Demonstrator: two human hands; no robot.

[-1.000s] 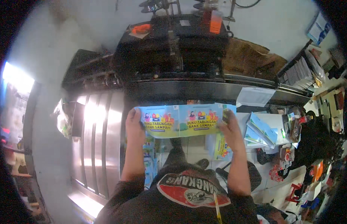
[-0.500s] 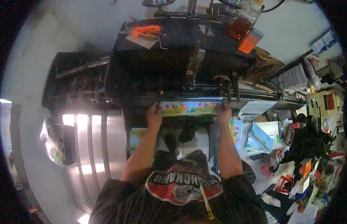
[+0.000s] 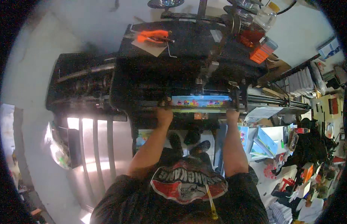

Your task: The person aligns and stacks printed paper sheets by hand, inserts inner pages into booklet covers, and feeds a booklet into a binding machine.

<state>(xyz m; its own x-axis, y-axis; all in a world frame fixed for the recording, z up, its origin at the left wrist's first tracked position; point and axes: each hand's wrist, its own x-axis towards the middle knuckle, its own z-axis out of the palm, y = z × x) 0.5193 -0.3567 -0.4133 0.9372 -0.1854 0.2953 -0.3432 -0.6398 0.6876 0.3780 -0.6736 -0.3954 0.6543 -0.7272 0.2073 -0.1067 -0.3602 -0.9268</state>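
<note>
A long printed sheet [image 3: 201, 102], blue and yellow with colourful pictures, lies in the front slot of a big black machine [image 3: 143, 74]. I cannot tell whether it is one sheet or a thin stack. My left hand [image 3: 164, 115] is closed at its left end, the fingertips partly lost in the dark. At the right end my right hand [image 3: 232, 115] is closed on the sheet's near corner. The far edge lies under the machine's metal head [image 3: 202, 82].
Orange-handled pliers [image 3: 153, 36] and a hex key rest on the machine top, near a jar [image 3: 265, 16] and an orange box [image 3: 261, 52]. Wire spools [image 3: 165, 3] stand behind. Right of me, a cluttered table holds blue printed pieces [image 3: 264, 143]. A shiny metal panel [image 3: 93, 149] is at left.
The sheet has gone farther into the machine, away from me, with both hands still at its ends. The whole view has shifted slightly.
</note>
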